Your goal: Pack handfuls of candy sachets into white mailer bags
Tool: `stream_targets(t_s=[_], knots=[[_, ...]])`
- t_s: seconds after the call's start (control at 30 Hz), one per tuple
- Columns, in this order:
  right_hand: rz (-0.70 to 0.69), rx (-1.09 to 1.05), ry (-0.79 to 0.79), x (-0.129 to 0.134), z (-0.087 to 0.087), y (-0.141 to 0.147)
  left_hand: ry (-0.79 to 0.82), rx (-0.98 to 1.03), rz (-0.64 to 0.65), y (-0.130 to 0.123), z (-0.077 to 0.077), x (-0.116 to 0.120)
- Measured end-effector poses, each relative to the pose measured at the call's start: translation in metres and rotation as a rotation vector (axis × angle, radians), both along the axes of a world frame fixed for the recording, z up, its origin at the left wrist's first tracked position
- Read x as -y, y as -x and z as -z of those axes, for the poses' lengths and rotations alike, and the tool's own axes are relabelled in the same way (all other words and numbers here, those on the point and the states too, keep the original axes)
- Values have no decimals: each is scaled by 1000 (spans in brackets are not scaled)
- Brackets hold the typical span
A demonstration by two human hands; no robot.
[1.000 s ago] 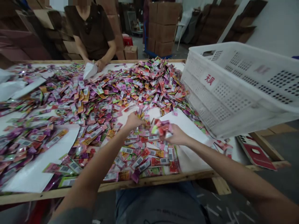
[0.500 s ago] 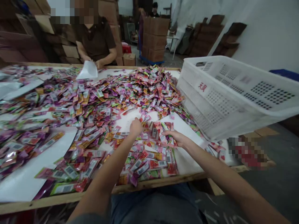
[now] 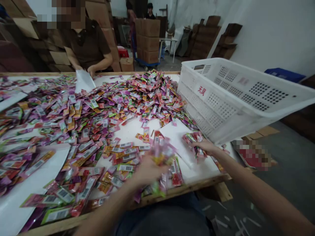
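Observation:
My right hand (image 3: 206, 146) grips a bunch of small, colourful snack packets (image 3: 195, 141) over a white sheet (image 3: 180, 141) on the table. To its left, my left hand (image 3: 151, 170) is smeared by motion. Packets (image 3: 163, 152) blurred along with it show at its fingers, so it appears closed on them; the fingertips are hard to make out. More packets (image 3: 126, 154), pink, green, orange and purple with barcode labels, lie loose around the left hand. Behind both hands rises a heap of the same packets (image 3: 150, 85).
A white perforated crate (image 3: 214, 105) stands tilted at the table's right side. Across the table a person (image 3: 86, 46) holds a white sheet (image 3: 83, 82). A wooden rim (image 3: 206, 183) edges the table. Stacked cartons (image 3: 147, 39) and other people are farther back.
My right hand has moved right with its bunch of packets, nearer the crate. My left hand has come back towards me and right, with packets at its fingers. The view has shifted slightly right.

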State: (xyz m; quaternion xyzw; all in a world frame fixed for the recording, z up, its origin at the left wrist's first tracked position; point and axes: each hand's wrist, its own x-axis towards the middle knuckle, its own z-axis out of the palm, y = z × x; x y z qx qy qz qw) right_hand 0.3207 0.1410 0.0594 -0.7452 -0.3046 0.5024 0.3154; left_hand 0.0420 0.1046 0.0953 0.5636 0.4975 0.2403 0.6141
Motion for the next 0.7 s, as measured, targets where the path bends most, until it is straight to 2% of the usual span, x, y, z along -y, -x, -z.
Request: stream_targets(t_s=[0.07,0.13,0.2,0.23,0.3,0.37,0.43,0.5,0.57,0.63,0.7], knots=[[66,23,86,1,8,-4,88,6,74,-52,29,23],[84,14,108,0,15,-3,34,-128,64,-87,62,26],[101,4,96,-1,19,-2,-106,-256,21,-94,85,12],[109,2,85,-1,18,-2,-171,-299,0,-87,89,2],[133,10,50,0,14,0,-193,-288,-83,-60,85,-19],[157,24,-26,6,4,8,-108,-189,-181,-32,67,-31],[125,-56,-170,17,-9,25,-20,-16,-266,-15,46,-31],[25,-208,-329,30,-21,52,21,200,-308,-15,31,-18],[-55,-310,-470,41,-27,80,-2,371,-341,-27,22,1],[-78,-356,-573,51,-25,102,-85,408,-389,-43,20,18],[-144,-430,-654,60,-17,111,-159,376,-447,-54,21,30]])
